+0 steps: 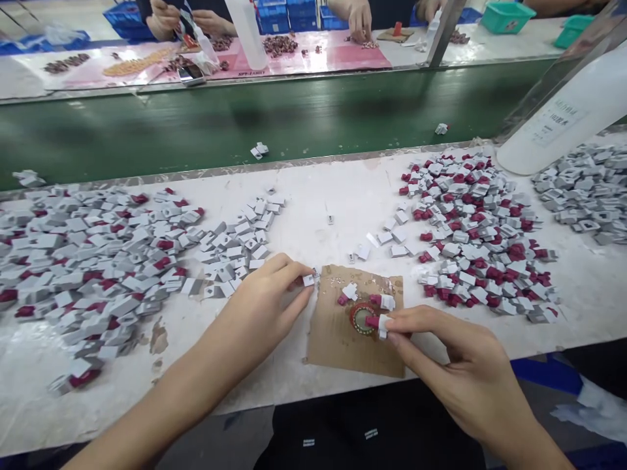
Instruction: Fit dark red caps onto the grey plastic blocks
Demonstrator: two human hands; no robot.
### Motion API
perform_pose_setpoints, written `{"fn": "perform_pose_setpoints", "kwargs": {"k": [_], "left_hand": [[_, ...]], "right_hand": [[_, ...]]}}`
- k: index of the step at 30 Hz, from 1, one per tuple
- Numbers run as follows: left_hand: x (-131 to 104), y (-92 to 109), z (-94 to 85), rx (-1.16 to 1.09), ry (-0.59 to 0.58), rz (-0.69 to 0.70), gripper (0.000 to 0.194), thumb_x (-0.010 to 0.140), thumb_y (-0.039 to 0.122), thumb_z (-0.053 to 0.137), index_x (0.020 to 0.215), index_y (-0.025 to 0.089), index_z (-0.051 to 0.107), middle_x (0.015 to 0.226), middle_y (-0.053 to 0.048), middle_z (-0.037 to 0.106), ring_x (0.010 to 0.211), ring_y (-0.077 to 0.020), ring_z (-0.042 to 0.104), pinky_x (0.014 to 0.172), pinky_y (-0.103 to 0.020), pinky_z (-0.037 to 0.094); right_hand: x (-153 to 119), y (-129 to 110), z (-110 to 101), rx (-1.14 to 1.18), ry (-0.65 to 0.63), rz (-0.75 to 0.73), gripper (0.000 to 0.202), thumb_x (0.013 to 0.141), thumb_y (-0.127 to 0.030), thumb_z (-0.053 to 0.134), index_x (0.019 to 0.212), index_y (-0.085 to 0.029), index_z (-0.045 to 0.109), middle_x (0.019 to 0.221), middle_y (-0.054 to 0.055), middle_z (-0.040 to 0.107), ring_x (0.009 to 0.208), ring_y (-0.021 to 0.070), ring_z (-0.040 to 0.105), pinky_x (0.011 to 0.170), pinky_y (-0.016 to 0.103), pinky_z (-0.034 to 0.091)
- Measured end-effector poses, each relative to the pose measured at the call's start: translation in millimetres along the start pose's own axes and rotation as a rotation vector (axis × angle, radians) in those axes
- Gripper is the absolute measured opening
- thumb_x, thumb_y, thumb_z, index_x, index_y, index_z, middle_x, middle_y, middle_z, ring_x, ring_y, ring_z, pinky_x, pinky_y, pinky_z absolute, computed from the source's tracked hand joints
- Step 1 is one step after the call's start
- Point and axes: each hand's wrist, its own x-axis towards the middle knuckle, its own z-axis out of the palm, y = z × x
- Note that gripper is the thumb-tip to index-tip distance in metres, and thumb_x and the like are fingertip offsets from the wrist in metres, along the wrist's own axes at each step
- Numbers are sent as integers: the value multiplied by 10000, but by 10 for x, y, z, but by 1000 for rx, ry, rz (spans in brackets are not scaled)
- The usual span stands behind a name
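Between thumb and forefinger, my left hand (267, 303) pinches a small grey plastic block (309, 279) at the left edge of a cardboard piece (333, 339). My right hand (455, 359) is closed on a white and maroon plastic part (383, 326), its maroon end over a small round cap (361, 320) with a beaded rim. The cap lies on the cardboard, and whether the part touches it I cannot tell. Two similar white and maroon parts, one upper left (349, 292) and one just above the cap (385, 301), also rest on the cardboard.
Grey and maroon pieces (98, 254) pile up on the left; white and maroon parts (475, 228) heap on the right, with grey blocks (588, 189) beyond. A large white bottle (558, 117) leans at right. Behind a green belt (294, 111), other people's hands (360, 19) work.
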Motion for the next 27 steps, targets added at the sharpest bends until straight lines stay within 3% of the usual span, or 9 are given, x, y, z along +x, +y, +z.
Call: {"fn": "perform_pose_setpoints", "kwargs": {"k": [5, 9, 14, 19, 22, 27], "left_hand": [[-24, 133, -17, -152, 140, -36, 175, 1086, 313, 640, 1148, 232, 782, 1100, -64, 800, 971, -254, 798, 870, -396, 647], [-49, 246, 13, -417, 166, -73, 148, 1063, 329, 756, 1187, 264, 804, 1130, -35, 858, 1029, -245, 842, 927, -373, 695], [13, 493, 34, -799, 108, -25, 93, 1023, 273, 846, 1071, 240, 774, 1012, -27, 866, 922, -209, 868, 806, -287, 722], [174, 708, 9, -966, 160, -16, 172, 912, 184, 942, 1005, 207, 800, 891, -13, 856, 805, -186, 861, 733, -240, 713], [241, 762, 34, -1045, 104, -53, 114, 951, 229, 914, 1005, 200, 818, 793, -9, 838, 733, -195, 847, 706, -271, 725], [301, 782, 114, -1107, -84, -91, 164, 976, 292, 889, 1115, 213, 855, 931, -43, 874, 757, -213, 846, 742, -328, 743]], "right_hand": [[53, -35, 25, 0, -2, -11, 144, 1018, -217, 820, 1067, -342, 873, 996, -36, 908, 889, 189, 888, 773, 223, 713], [64, -26, 7, 114, 40, 60, 143, 1010, -250, 856, 1056, -380, 896, 998, -37, 906, 907, 176, 878, 787, 204, 706], [191, 63, 9, 508, 94, 223, 82, 997, -311, 910, 1034, -384, 912, 1040, -37, 915, 1029, 172, 887, 937, 219, 707], [367, 81, 30, 938, 109, 359, 48, 973, -333, 923, 966, -356, 882, 1038, -49, 919, 1127, 221, 891, 1008, 317, 723], [415, 43, 31, 1001, 94, 346, 57, 984, -325, 906, 964, -354, 863, 1053, -63, 919, 1203, 224, 873, 1047, 338, 711], [412, 24, 39, 844, 150, 235, 47, 1022, -327, 873, 1009, -370, 858, 1102, -30, 913, 1124, 233, 877, 1107, 455, 692]]}}
